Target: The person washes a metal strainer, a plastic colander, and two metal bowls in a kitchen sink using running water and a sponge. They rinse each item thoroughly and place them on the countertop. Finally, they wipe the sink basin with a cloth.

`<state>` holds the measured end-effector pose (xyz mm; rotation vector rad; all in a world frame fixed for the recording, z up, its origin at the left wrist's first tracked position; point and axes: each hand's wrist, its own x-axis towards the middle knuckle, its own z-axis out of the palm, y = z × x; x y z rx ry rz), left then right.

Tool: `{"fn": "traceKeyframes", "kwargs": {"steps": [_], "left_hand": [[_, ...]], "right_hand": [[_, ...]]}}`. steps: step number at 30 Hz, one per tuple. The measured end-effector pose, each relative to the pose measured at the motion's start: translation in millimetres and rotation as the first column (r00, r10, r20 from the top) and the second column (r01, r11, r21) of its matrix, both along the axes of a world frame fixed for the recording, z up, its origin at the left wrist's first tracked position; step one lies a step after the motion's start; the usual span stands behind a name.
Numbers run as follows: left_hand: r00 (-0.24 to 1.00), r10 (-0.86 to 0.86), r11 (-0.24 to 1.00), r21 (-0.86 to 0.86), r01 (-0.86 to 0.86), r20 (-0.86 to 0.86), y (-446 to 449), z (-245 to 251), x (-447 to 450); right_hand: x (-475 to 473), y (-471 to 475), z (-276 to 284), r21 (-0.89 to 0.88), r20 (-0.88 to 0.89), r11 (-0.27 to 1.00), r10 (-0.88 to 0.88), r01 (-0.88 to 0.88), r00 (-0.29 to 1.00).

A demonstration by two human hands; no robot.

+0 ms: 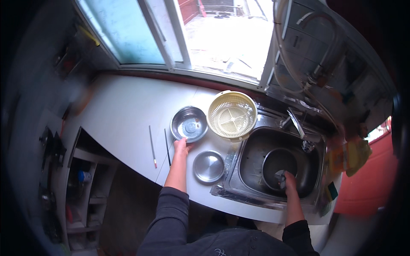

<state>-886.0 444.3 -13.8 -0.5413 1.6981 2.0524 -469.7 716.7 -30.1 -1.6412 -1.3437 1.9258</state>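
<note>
My left hand (182,147) grips the near rim of a stainless steel bowl (189,125) on the white countertop, thumb over the edge. Small brownish bits cling to the bowl's inner wall. Over the sink basin (251,160), my right hand (290,181) holds a small pale grey object (281,176), too blurred to name. Below that hand a round dark metal bowl or pan (275,161) lies in the sink. A shallow round steel dish (209,167) rests on the counter between my forearms. Touching or close beside the steel bowl is a cream plastic colander (232,116).
Two thin sticks (152,145) (167,145) lie left of the bowl. A chrome faucet (298,123) overhangs the sink's back edge, with a hose (282,54) on the wall. A green sponge (332,191) and a yellow bag (357,156) are at right. Open shelves (91,182) stand lower left.
</note>
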Motion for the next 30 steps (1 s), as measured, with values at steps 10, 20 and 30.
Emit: {"fn": "traceKeyframes", "kwargs": {"steps": [10, 20, 30], "left_hand": [[0.917, -0.374, 0.911, -0.24, 0.336, -0.137, -66.3, 104.7, 89.0], [0.29, -0.933, 0.345, -0.761, 0.55, -0.213, 152.1, 49.1, 260.4], [0.298, -0.873, 0.417, 0.277, 0.866, 0.385, 186.5, -37.7, 318.1]], "right_hand": [[8.4, 0.3, -12.1, 0.515, 0.629, 0.597, 0.224, -0.615, 0.744], [35.5, 24.7, 1.4, 0.422, 0.454, 0.748, 0.315, -0.512, 0.834], [-15.7, 35.2, -59.5, 0.329, 0.402, 0.801, 0.36, -0.5, 0.842]]}}
